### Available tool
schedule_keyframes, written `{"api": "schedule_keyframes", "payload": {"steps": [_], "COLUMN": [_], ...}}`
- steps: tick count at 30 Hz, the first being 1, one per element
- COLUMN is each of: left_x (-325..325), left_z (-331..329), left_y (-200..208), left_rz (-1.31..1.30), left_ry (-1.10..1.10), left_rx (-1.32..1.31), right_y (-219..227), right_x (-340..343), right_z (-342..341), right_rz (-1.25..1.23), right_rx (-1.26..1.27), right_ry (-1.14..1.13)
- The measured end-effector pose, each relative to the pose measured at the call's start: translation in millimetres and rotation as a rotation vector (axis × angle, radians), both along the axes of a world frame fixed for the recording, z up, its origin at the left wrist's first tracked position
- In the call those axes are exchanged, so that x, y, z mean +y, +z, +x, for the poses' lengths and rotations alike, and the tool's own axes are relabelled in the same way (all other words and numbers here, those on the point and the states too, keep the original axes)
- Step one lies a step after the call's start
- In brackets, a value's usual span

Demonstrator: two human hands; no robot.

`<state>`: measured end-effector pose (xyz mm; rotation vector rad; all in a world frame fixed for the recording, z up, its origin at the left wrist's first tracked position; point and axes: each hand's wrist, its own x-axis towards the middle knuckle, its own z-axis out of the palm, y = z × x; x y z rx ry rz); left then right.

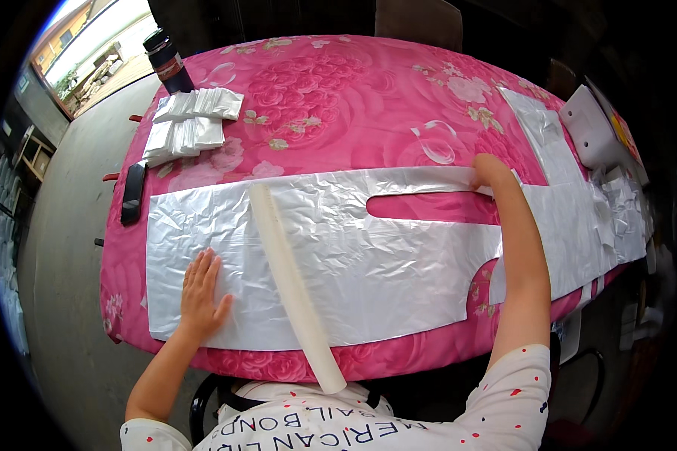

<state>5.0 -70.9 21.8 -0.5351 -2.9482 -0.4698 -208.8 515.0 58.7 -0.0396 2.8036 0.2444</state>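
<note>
A silvery-white plastic bag (338,263) with a long cut-out slot lies spread flat across the table in front of me. My left hand (200,297) rests palm down on its left part, fingers stretched out. At its far right edge my right hand (493,171) is closed, fingers bent down around the far strip of plastic beside the slot; the fingertips are partly hidden. A long cream-coloured tube (293,286) lies slantwise across the bag between my hands, its near end sticking out past the table edge.
The table wears a pink rose-patterned cloth (308,90). Folded plastic bundles (192,124), a dark bottle (168,62) and a black phone-like object (132,194) stand or lie at left. More plastic sheets (560,225), a crumpled pile (620,210) and a white box (590,126) are at right.
</note>
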Motion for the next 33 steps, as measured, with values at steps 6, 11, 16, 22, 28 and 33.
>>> {"api": "schedule_keyframes", "payload": {"steps": [6,11,16,22,28,33], "left_x": [1,-2,1,-6,-5,-5], "left_z": [1,6,1,3,4,5], "left_y": [4,4,1,-5,-6,-5], "left_rz": [0.027,0.016,-0.011,-0.079,-0.076,-0.056], "left_ry": [0.015,0.025,0.005,0.013,0.008,-0.017], "left_rx": [0.008,0.013,0.004,-0.008,-0.005,0.042], "right_y": [0,3,-6,-22,-48,-64], "right_x": [22,44,80,-139,-184,-75], "right_z": [11,28,54,146,251,247], "right_rz": [0.204,0.362,0.706,-0.614,-0.537,-0.391], "right_rx": [-0.013,0.055,0.590,0.439,0.415,0.602], "right_ry": [-0.107,-0.249,-0.384,0.033,0.152,0.045]}}
